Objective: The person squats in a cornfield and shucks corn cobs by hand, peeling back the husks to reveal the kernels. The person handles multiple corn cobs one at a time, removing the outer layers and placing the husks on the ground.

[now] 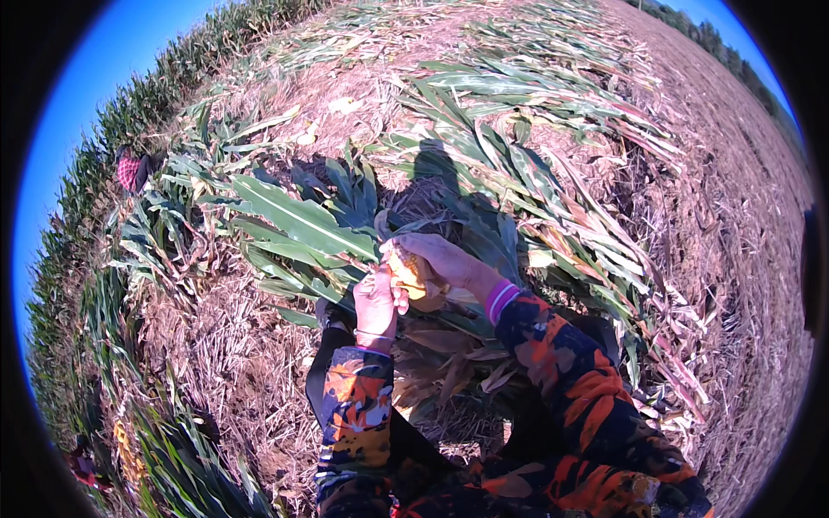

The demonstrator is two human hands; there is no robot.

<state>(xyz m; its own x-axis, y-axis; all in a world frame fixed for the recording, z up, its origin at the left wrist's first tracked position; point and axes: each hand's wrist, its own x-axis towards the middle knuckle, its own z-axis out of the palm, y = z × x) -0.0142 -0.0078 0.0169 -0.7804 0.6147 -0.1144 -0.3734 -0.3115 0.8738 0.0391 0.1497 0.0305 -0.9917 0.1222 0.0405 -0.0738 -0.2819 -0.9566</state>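
Observation:
An ear of corn (pixel 406 269) with yellow kernels showing is between my two hands, its pale husk (pixel 429 299) partly pulled back. My left hand (pixel 375 303) is closed around its left side, thumb up against the kernels. From above, my right hand (pixel 437 254) curls over the ear's upper end and hides part of it. Green corn leaves (pixel 304 217) fan out to the left of the hands, on cut stalks lying before me. Dry brown husks (pixel 447 346) lie below the hands, between my legs.
Rows of cut corn stalks (pixel 550 188) lie on straw-covered ground (pixel 239 362). Bare husked ears (pixel 345 105) lie ahead, and a yellow pile of ears (pixel 128 453) is at lower left. A person in a red checked top (pixel 131 171) is by the standing corn (pixel 188 65).

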